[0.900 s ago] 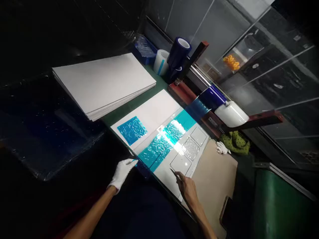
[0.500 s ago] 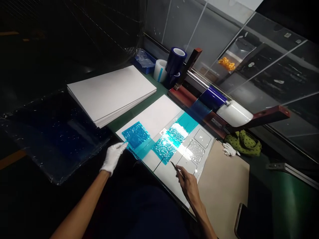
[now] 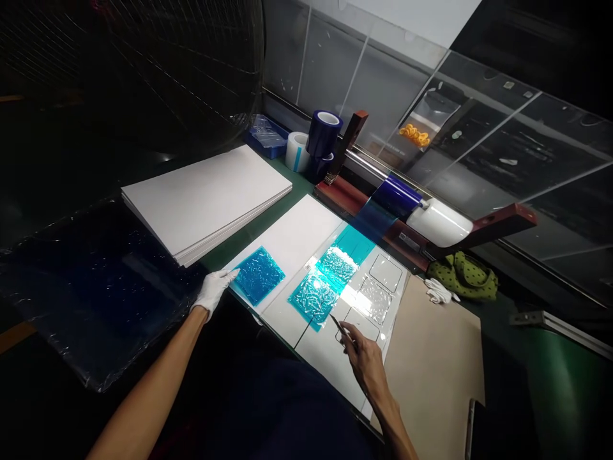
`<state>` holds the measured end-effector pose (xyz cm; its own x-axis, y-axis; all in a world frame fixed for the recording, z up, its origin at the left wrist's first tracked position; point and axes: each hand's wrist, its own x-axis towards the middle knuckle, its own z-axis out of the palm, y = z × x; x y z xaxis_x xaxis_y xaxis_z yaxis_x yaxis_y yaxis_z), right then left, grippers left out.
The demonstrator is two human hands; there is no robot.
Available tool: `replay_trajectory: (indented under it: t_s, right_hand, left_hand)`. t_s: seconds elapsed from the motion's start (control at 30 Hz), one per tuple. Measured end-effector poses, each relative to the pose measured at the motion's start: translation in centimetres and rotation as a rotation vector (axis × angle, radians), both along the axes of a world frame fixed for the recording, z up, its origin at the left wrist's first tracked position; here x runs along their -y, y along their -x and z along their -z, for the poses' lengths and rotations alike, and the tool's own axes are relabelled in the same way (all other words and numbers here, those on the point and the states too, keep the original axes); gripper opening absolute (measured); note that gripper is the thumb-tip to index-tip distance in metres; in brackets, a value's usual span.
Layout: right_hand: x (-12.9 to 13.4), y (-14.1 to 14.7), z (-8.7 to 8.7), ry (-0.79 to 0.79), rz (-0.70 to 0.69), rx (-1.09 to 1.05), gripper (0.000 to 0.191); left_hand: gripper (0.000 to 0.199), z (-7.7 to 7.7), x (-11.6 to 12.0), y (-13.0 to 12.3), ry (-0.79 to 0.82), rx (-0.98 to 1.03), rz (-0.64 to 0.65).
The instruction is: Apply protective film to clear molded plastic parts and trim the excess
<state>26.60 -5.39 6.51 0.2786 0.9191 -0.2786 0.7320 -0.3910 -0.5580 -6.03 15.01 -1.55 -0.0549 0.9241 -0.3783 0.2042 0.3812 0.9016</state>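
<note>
My left hand [image 3: 213,294], in a white glove, pinches the left corner of a blue film square [image 3: 260,275], which lies over a white sheet [image 3: 306,223]. Bare and closed, my right hand [image 3: 361,351] holds a slim craft knife [image 3: 337,324], its tip pointing up and left. That tip is close to the lower edge of a wrinkled turquoise film piece [image 3: 313,297]. The film piece rests on a clear panel [image 3: 325,354] marked with dark lines and rounded outlines. Turquoise film continues toward the roll at the back.
A stack of white sheets [image 3: 211,198] stands at the left. Behind are tape rolls [image 3: 324,137], a blue tray [image 3: 267,137], and a blue film roll [image 3: 400,195] on a red stand. Brown board [image 3: 431,351], a white glove [image 3: 440,292] and green cloth [image 3: 464,275] lie right.
My left hand has shifted slightly left and down; the loose blue strip stretching right from it no longer shows. My right hand stays nearly in place. The camera view has shifted a little.
</note>
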Motion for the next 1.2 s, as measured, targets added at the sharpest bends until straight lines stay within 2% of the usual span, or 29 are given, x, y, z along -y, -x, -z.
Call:
replay_trajectory:
  t_s: [0.1, 0.23, 0.3, 0.33, 0.4, 0.47, 0.57, 0.67, 0.73, 0.87, 1.0, 1.1, 1.2]
  right_hand:
    - [-0.2, -0.1, -0.2, -0.002, 0.016, -0.01, 0.033]
    - [-0.2, -0.5, 0.0, 0.001, 0.053, -0.049, 0.034]
    - [-0.5, -0.8, 0.4, -0.002, 0.072, -0.03, 0.034]
    - [-0.8, -1.0, 0.7, -0.006, 0.071, -0.004, 0.034]
    - [-1.8, -1.3, 1.3, -0.009, 0.047, 0.081, 0.032]
    - [-3.5, -1.6, 1.9, 0.009, 0.0, 0.183, 0.031]
    - [-6.7, -1.8, 2.5, 0.095, -0.105, 0.343, 0.034]
    - [-10.0, -1.8, 2.8, 0.165, -0.187, 0.415, 0.038]
    - [-11.9, -1.6, 3.1, 0.184, -0.216, 0.417, 0.038]
    - [-15.2, -1.0, 3.6, 0.232, -0.306, 0.408, 0.039]
    - [-17.3, -0.5, 4.0, 0.281, -0.386, 0.387, 0.042]
    - [-17.6, -0.7, 4.0, 0.307, -0.414, 0.377, 0.042]
    - [-16.3, -1.8, 3.6, 0.335, -0.406, 0.379, 0.042]
  left_hand:
    - [0.04, 0.0, -0.2, 0.1, -0.048, -0.107, 0.016]
    - [0.064, -1.2, 0.0, 0.4, -0.191, -0.44, -0.104]
    - [0.066, -1.9, 0.8, -0.3, -0.273, -0.601, -0.137]
    - [0.061, -2.2, 1.3, -1.0, -0.309, -0.653, -0.114]
    - [0.048, -2.4, 2.5, -3.4, -0.367, -0.71, 0.018]
    - [0.039, -2.1, 3.7, -7.0, -0.408, -0.738, 0.217]
    - [0.038, -1.5, 4.8, -12.7, -0.448, -0.774, 0.485]
    - [0.043, -1.0, 4.9, -16.8, -0.462, -0.816, 0.644]
    - [0.046, -0.7, 4.5, -18.1, -0.446, -0.852, 0.7]
    - [0.048, -0.2, 3.9, -18.5, -0.37, -0.926, 0.727]
    - [0.048, 0.0, 3.8, -18.3, -0.3, -0.952, 0.726]
    - [0.047, 0.0, 3.7, -18.3, -0.271, -0.928, 0.73]
    - [0.046, 0.0, 3.4, -18.2, -0.243, -0.878, 0.715]
